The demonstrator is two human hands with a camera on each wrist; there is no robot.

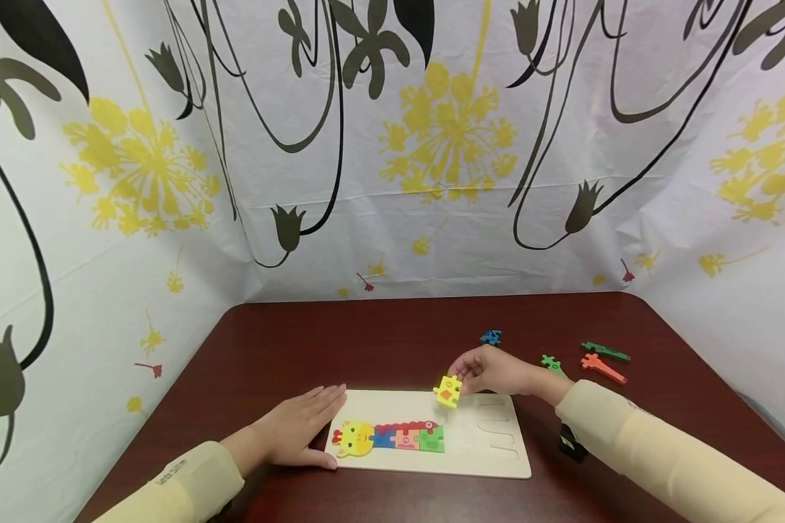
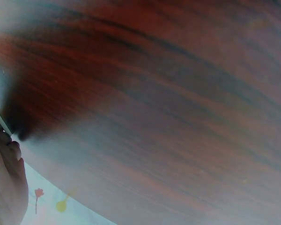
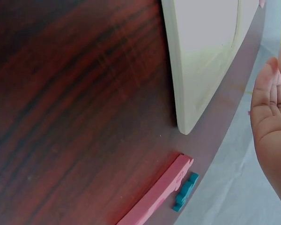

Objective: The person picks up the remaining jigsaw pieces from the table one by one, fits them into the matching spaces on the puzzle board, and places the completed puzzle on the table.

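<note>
A pale wooden puzzle board (image 1: 484,465) lies on the table, and part of its edge shows in the right wrist view. Fitted in it is a partial giraffe: a yellow head (image 1: 355,439), a red mane strip, then blue, pink and green pieces (image 1: 432,439). My right hand (image 1: 490,369) pinches a yellow puzzle piece (image 1: 448,391) by its edge, over the board's upper middle beyond the green piece. My left hand (image 1: 301,425) lies with fingers extended at the board's left edge, thumb at its lower corner. The left wrist view catches only a sliver of this hand (image 2: 9,173).
Loose puzzle pieces lie on the dark red table (image 1: 288,341): a blue one (image 1: 490,337) behind the right hand, a green one (image 1: 552,363) beside the forearm, an orange-red one (image 1: 603,367) and a dark green one (image 1: 605,351) farther right. A patterned curtain (image 1: 366,167) surrounds the table.
</note>
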